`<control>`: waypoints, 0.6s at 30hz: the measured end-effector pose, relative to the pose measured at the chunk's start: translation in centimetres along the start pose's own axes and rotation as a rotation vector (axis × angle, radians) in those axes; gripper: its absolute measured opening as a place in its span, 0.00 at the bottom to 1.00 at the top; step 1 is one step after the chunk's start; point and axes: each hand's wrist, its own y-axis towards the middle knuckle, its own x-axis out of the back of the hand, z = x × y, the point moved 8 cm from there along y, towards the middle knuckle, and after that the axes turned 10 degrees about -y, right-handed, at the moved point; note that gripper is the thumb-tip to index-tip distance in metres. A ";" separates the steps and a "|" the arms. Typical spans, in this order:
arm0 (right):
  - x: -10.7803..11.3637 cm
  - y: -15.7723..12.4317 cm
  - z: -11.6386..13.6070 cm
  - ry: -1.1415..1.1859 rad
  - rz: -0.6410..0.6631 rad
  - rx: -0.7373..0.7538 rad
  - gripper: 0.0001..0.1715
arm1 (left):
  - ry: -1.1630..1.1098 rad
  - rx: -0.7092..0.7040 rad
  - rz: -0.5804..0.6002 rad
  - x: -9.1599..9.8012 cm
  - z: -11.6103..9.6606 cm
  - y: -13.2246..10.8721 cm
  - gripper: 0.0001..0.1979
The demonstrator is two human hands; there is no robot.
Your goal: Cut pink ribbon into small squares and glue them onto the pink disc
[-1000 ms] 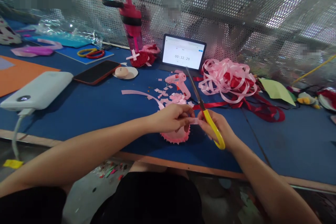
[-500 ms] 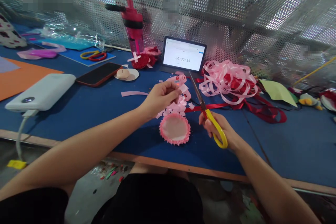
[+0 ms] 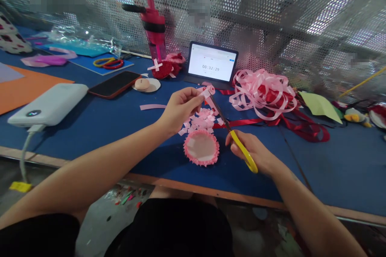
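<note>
My left hand pinches a pale pink ribbon between thumb and fingertips; its tail trails out to the left behind the hand. In my right hand is a pair of scissors with yellow handles, blades pointing up and left. The blade tips lie at the ribbon's end by my left fingertips; whether they have cut through it I cannot tell. Below lies a heap of small pink ribbon pieces. In front of it sits a round pale disc edged with pink ruffles. A pink glue gun is partly hidden behind my left hand.
A tablet showing a timer stands at the back. Tangled pink ribbon and red ribbon lie to the right. Leftward are a phone, a white power bank with a cable, and red-and-yellow scissors. A pink bottle stands behind.
The scissors have swung left and their blades have come to the ribbon at my left fingertips. My left hand has shifted slightly left and stays closed on the ribbon.
</note>
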 end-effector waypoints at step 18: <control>-0.2 0.1 0.0 0.002 -0.029 0.071 0.32 | 0.046 0.037 0.047 -0.5 0.1 -0.1 0.04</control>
